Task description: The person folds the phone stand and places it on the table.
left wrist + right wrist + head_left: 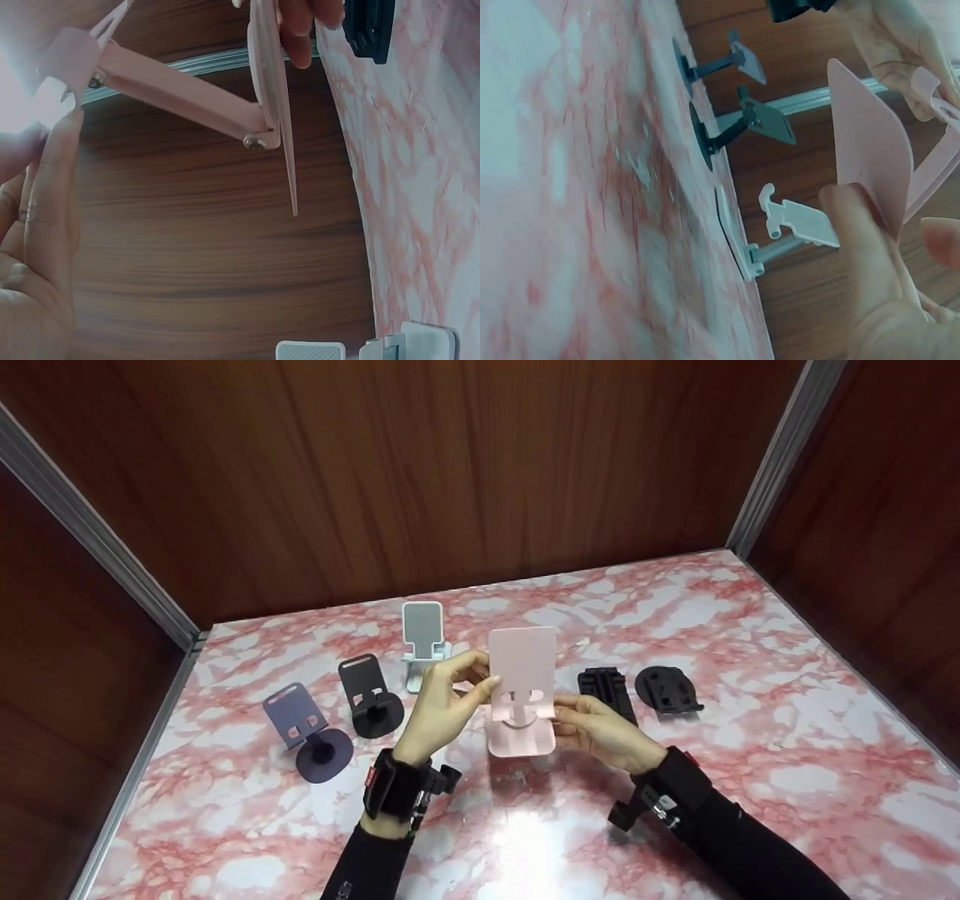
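Broadly, brown wood-grain panels (420, 472) wall in a table (262, 840) with a glossy, red-and-white marbled top. Raised above it is a smooth pink stand (523, 658) — flat cut-out plate, rounded base, bar-like arm. The left hand (442, 709) pinches the plate's edge; the right hand (604, 731) grips the base. Leftward, a purple stand (295, 711) and a dark stand (360, 679) rise from round discs; a white stand (423, 622) behind is partly blocked by the left hand. Rightward lie a ridged black stand (606, 686) and a rounded black holder (667, 690) — smallest, a metal screw (256, 142) joins the pink arm.
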A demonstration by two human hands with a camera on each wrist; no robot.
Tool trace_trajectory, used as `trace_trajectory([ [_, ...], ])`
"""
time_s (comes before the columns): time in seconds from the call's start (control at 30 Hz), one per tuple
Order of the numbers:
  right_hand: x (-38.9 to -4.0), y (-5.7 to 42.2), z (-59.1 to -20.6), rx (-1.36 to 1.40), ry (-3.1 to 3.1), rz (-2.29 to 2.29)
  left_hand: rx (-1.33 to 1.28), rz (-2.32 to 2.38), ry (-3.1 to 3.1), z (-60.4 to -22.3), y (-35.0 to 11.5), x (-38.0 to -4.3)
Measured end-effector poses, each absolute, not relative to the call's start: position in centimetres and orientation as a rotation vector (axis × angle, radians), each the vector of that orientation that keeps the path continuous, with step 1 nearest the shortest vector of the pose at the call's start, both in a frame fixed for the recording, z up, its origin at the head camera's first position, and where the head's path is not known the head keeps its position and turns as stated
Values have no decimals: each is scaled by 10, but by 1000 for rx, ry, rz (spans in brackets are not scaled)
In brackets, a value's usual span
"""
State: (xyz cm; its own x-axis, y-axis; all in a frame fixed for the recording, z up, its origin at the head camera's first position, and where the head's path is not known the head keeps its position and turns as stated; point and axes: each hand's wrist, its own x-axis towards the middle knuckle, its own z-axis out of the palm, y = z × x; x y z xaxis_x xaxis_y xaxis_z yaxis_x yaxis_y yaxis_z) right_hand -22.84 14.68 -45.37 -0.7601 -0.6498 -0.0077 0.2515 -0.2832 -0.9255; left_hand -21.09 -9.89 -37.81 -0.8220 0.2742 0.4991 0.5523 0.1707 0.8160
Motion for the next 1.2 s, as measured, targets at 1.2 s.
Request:
trace_trajectory([
  [1.2, -226, 149, -451, -439, 1495, -2142, -670, -1665, -2121, -389, -84, -207],
])
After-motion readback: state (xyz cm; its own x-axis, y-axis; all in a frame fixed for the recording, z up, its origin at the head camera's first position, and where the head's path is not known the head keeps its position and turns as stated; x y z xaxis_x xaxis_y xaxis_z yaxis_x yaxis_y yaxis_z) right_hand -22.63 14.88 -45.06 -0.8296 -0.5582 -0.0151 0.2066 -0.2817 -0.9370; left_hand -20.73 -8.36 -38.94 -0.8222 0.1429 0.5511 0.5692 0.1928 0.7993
